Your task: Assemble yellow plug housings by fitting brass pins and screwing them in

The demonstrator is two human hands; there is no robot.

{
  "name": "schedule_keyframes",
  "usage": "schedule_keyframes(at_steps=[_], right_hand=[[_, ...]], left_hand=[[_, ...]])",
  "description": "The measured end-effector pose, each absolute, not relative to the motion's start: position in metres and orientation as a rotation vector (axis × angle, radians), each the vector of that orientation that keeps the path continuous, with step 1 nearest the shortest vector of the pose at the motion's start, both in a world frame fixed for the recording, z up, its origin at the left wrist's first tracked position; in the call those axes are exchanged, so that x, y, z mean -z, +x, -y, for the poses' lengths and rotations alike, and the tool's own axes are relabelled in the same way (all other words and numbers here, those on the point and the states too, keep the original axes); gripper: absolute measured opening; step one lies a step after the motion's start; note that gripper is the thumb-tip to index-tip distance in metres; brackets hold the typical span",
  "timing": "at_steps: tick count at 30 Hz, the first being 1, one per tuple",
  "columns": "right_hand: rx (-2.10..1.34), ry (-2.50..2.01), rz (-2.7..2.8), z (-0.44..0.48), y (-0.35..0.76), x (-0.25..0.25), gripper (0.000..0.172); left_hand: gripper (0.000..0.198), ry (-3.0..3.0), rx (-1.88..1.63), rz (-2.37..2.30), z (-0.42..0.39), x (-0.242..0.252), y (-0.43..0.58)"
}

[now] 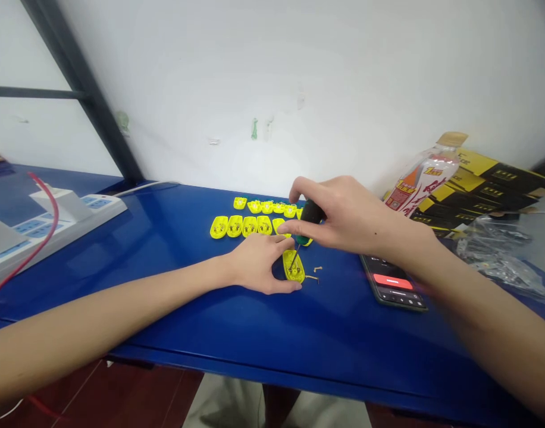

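Note:
My right hand (350, 214) is closed around the dark handle of a screwdriver (314, 212) with a green collar. Its thin shaft slants down into a yellow plastic shell (294, 259), which lies open side up with small metal parts inside. With fingers and thumb around the shell's edges, my left hand (262, 266) grips it against the table. Just right of it lie small tan pieces (318, 269). Behind my hands sit similar yellow shells (234, 226) in a row, and farther back is a row of smaller yellow parts (267, 207) with green bits.
On the blue table (174, 315), a phone (395, 285) with a lit screen lies under my right forearm. A bottle (426, 178), stacked yellow-black boxes (482, 190) and clear plastic bags (500, 255) stand at right. A power strip (89, 211) and red cable (53, 220) are at left.

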State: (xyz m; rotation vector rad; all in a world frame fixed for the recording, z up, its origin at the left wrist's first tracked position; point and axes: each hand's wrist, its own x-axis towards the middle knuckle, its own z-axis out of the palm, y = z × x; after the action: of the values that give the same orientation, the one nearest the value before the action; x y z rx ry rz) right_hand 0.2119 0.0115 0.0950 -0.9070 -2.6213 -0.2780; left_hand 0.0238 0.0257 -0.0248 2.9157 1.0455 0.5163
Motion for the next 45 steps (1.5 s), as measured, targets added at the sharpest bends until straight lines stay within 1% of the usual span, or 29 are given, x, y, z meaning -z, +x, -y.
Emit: schedule_keyframes(at_steps=[1, 4, 5, 7, 8, 11, 15, 17, 19, 22, 27, 30, 33, 37, 39, 41, 43, 45], right_hand=[[0.274, -0.916, 2.623, -0.011, 0.212, -0.096, 0.038], [0.108, -0.856, 2.638, -0.010, 0.212, -0.097, 0.027], [0.068, -0.838, 2.641, -0.009, 0.212, -0.097, 0.026], [0.103, -0.851, 2.640, -0.009, 0.211, -0.096, 0.026], [0.169, -0.880, 2.635, -0.010, 0.210, -0.095, 0.027], [0.298, -0.923, 2.625, -0.010, 0.209, -0.094, 0.039], [0.089, -0.800, 2.617, -0.010, 0.211, -0.096, 0.025], [0.086, -0.801, 2.594, -0.011, 0.212, -0.095, 0.023], [0.185, -0.849, 2.576, -0.014, 0.212, -0.093, 0.025], [0.323, -0.883, 2.530, -0.017, 0.212, -0.090, 0.034], [0.419, -0.900, 2.209, -0.016, 0.219, -0.100, 0.038], [0.478, -1.042, 1.937, -0.016, 0.225, -0.108, 0.038], [0.539, -1.274, 1.783, -0.024, 0.230, -0.108, 0.037], [0.618, -1.649, 1.744, -0.041, 0.243, -0.094, 0.046], [0.615, -1.838, 1.781, -0.048, 0.253, -0.083, 0.044], [0.598, -1.963, 1.766, -0.050, 0.262, -0.071, 0.042], [0.551, -2.044, 1.793, -0.050, 0.267, -0.058, 0.046], [0.472, -2.131, 1.824, -0.047, 0.267, -0.045, 0.045]], left_hand=[[0.063, 2.919, -0.518, -1.041, -0.026, 0.025, 0.024], [0.062, 2.935, -0.532, -1.029, -0.026, 0.025, 0.023], [0.062, 2.939, -0.538, -1.028, -0.026, 0.025, 0.023], [0.060, 2.938, -0.541, -1.031, -0.026, 0.025, 0.023], [0.060, 2.935, -0.538, -1.035, -0.026, 0.026, 0.022], [0.060, 2.928, -0.523, -1.050, -0.026, 0.026, 0.023], [0.060, 2.935, -0.530, -1.060, -0.025, 0.026, 0.024], [0.061, 2.934, -0.532, -1.064, -0.025, 0.025, 0.024], [0.061, 2.928, -0.535, -1.061, -0.025, 0.025, 0.024], [0.058, 2.909, -0.558, -1.044, -0.025, 0.024, 0.023], [0.054, 2.866, -0.619, -1.040, -0.025, 0.023, 0.023], [0.057, 2.817, -0.640, -1.081, -0.024, 0.022, 0.024], [0.061, 2.786, -0.699, -1.159, -0.025, 0.019, 0.025], [0.062, 2.793, -0.783, -1.253, -0.040, 0.006, 0.023], [0.066, 2.838, -0.729, -1.254, -0.055, -0.005, 0.024], [0.069, 2.865, -0.594, -1.176, -0.074, -0.015, 0.028], [0.067, 2.891, -0.459, -1.118, -0.091, -0.021, 0.035], [0.064, 2.917, -0.456, -1.121, -0.105, -0.023, 0.045]])
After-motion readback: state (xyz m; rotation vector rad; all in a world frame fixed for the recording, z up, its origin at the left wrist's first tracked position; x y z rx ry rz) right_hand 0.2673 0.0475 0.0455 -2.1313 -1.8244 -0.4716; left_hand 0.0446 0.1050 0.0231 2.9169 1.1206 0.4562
